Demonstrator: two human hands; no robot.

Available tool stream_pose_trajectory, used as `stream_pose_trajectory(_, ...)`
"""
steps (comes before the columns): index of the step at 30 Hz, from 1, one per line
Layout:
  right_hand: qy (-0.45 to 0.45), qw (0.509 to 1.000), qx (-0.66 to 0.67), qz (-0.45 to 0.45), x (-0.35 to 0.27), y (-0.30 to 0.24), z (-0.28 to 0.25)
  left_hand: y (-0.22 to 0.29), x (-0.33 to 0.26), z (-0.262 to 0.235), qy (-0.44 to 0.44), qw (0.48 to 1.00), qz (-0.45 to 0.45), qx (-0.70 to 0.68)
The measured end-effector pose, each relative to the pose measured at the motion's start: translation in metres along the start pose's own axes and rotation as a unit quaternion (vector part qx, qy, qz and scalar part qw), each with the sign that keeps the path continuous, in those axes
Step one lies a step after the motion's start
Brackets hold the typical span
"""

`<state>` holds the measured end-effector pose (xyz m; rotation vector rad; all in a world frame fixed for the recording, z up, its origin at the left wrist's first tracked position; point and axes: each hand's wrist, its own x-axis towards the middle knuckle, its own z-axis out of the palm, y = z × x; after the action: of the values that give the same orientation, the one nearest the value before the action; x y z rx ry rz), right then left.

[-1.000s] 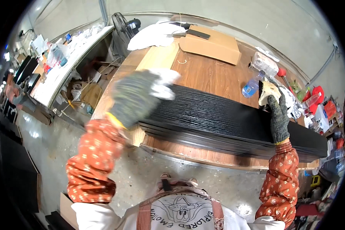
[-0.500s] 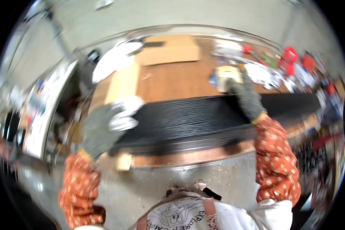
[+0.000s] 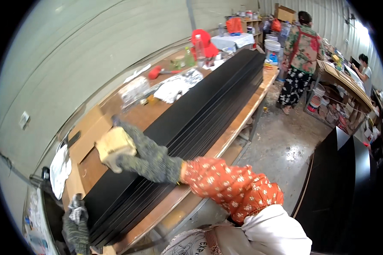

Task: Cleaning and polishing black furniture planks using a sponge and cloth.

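Observation:
A long stack of black boards (image 3: 181, 125) lies along the workbench, with its flat top face up. My right hand (image 3: 151, 159), in a grey-green knit glove, reaches across the stack and is closed around a pale yellow block (image 3: 115, 145), whose material I cannot make out. At the near left end of the boards is my left hand (image 3: 75, 231), gloved the same way. It is closed on a crumpled white-and-grey cloth (image 3: 76, 210); part of that hand is cut off by the dark rim.
Cardboard (image 3: 87, 134), a red-headed mallet (image 3: 156, 72), a crumpled patterned cloth (image 3: 178, 86), bottles (image 3: 199, 49) and a red bag (image 3: 205, 41) lie beyond the boards. A person (image 3: 303, 59) stands at the far right, near buckets (image 3: 272, 49). Black panels (image 3: 332, 182) stand at right.
The view has swung to the right, bringing the room and co-workers into sight. My right hand has moved left over the boards with the yellow block. My left hand still holds the cloth.

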<state>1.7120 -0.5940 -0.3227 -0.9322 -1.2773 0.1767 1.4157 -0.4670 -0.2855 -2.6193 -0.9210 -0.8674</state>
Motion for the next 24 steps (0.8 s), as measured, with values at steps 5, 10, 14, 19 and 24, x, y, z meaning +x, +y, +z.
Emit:
stream_pose_trajectory(5,0.133,0.987,0.085,-0.026,-0.051,-0.008,-0.132,0.045,0.016,0.063,0.026,0.997,-0.053,-0.052)
stream_pose_trajectory(10,0.356,0.764,0.534,0.066,-0.069,-0.033,-0.294,0.183,0.067,0.091,0.008,0.999,0.024,-0.038)
stream_pose_trajectory(14,0.428,0.691,0.583,0.013,-0.069,-0.043,-0.368,0.223,0.088,0.111,-0.005,0.985,-0.032,-0.17)
stream_pose_trajectory(19,0.464,0.602,0.638,-0.126,-0.07,-0.05,-0.429,0.202,0.091,0.124,-0.062,0.977,-0.074,-0.188)
stream_pose_trajectory(24,0.379,0.612,0.642,-0.263,-0.073,-0.049,-0.509,0.188,0.095,0.128,-0.094,0.963,-0.131,-0.215)
